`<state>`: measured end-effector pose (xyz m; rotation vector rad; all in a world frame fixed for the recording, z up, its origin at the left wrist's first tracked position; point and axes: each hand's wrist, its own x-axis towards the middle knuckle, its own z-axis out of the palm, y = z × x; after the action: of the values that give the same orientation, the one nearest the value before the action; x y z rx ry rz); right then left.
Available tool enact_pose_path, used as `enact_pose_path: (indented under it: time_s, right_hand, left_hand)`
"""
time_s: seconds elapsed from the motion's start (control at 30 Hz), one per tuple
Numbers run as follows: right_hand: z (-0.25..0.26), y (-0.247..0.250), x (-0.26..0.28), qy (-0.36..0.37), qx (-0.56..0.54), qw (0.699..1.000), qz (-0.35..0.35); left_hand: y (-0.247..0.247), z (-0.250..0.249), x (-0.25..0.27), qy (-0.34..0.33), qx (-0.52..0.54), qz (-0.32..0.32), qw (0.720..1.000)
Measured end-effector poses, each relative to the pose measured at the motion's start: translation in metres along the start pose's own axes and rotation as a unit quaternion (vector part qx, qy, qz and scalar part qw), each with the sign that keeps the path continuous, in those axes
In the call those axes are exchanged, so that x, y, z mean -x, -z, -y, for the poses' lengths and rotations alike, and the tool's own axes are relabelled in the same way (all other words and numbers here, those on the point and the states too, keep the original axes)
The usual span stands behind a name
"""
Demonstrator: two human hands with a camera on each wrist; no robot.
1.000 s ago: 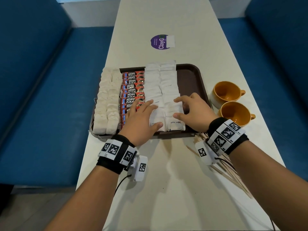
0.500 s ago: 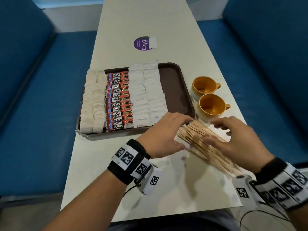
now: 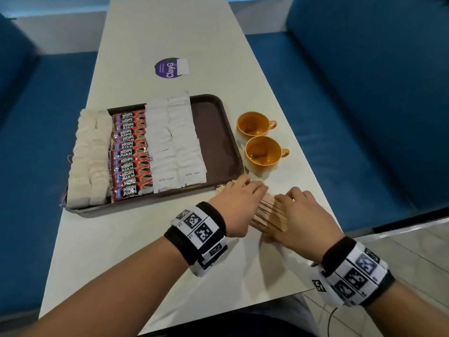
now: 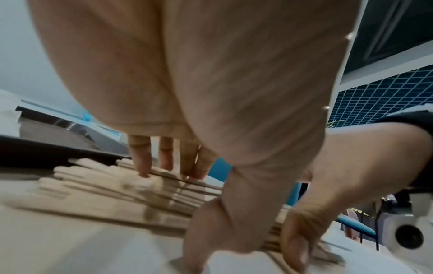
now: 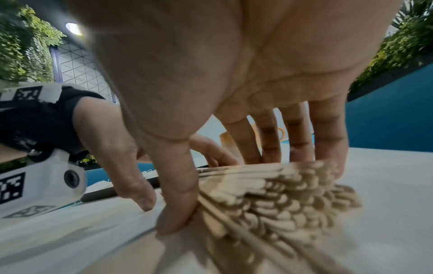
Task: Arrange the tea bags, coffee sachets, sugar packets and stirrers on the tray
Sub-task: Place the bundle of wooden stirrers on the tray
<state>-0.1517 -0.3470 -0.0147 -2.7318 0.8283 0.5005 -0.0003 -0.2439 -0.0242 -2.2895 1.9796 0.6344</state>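
On the brown tray (image 3: 218, 132) lie rows of white tea bags (image 3: 87, 156), red coffee sachets (image 3: 130, 154) and white sugar packets (image 3: 175, 142); its right strip is bare. A bundle of wooden stirrers (image 3: 269, 215) lies on the table by the tray's near right corner. My left hand (image 3: 239, 203) grips its far end and my right hand (image 3: 298, 215) grips the near end. In the left wrist view my fingers press on the stirrers (image 4: 105, 189). In the right wrist view thumb and fingers clasp the fanned stirrers (image 5: 269, 194) from both sides.
Two orange cups (image 3: 252, 124) (image 3: 262, 152) stand just right of the tray, close behind my hands. A purple sticker (image 3: 170, 68) marks the far table. Blue benches (image 3: 364, 117) run along both sides. The table's near edge (image 3: 218, 310) is close to my wrists.
Both hands left the sugar packets on the tray and came down on the stirrers on the table. The spread stirrers have been drawn together into a tighter bundle.
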Motion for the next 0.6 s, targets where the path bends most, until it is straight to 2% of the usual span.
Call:
enact_pose_path:
  time_s: [0.2,0.3,0.47,0.6]
  right_hand:
    - [0.001,-0.003,0.001,0.041,-0.033,0.999,-0.001]
    - [0.007,-0.004,0.002,0.068,-0.013,0.998,0.013]
    - [0.021,0.001,-0.004,0.093,0.022,0.995,0.029]
    - [0.039,-0.001,-0.009,0.117,0.051,0.990,0.060]
  left_hand:
    - [-0.012,0.005,0.018,0.039,-0.013,-0.056,0.998]
    - [-0.019,0.007,0.031,0.064,0.001,-0.059,0.996]
    - [-0.022,0.008,0.046,0.101,0.003,-0.042,0.994]
    - [-0.015,0.009,0.050,0.123,0.007,0.008,0.992]
